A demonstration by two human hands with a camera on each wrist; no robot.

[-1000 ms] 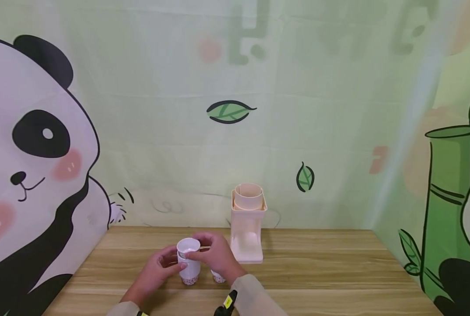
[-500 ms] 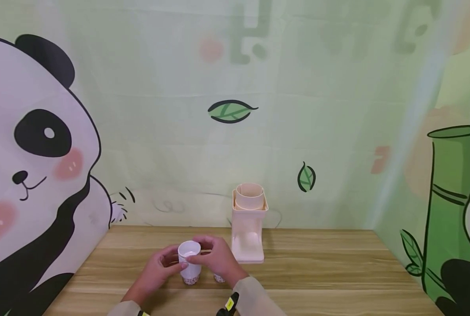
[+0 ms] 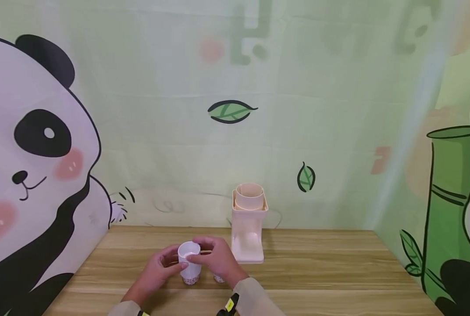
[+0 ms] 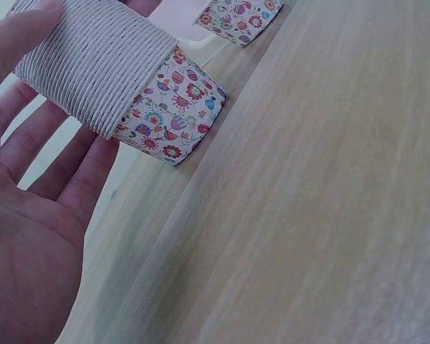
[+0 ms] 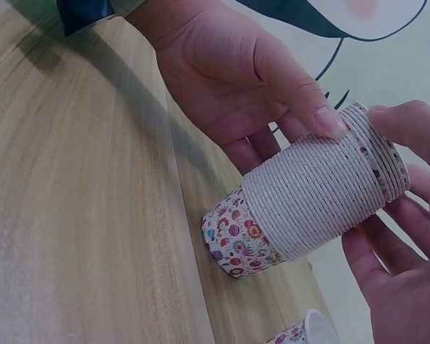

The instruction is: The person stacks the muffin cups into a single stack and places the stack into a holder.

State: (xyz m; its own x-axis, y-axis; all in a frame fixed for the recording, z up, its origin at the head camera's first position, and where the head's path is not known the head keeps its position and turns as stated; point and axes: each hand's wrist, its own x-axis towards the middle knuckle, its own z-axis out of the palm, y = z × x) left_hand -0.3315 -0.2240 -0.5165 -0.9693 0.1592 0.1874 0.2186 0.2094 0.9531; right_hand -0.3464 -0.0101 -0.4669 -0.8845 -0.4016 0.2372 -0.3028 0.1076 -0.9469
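Observation:
A stack of nested paper cups (image 3: 190, 271) stands upright on the table, its many rims close together and a floral print showing on the lowest cup. My left hand (image 3: 158, 267) grips the stack from the left, thumb in front and fingers behind. From the right, my right hand (image 3: 220, 260) holds the top rims, thumb at the near side. In the right wrist view, slight gaps with floral print show between the uppermost rims (image 5: 378, 154). Another floral paper cup (image 3: 218, 278) stands just right of the stack, mostly hidden by my right hand.
A pale pink stand (image 3: 247, 239) with a round, open-topped tube (image 3: 250, 196) is behind my right hand, near the back of the wooden table (image 3: 318, 263). A printed cloth backdrop (image 3: 160, 131) with panda and bamboo drawings rises behind and at the sides.
The uppermost cups have sunk deeper into the stack, and the floral band under the top rim has closed up. My right hand has lowered slightly with them; the left hand keeps its hold.

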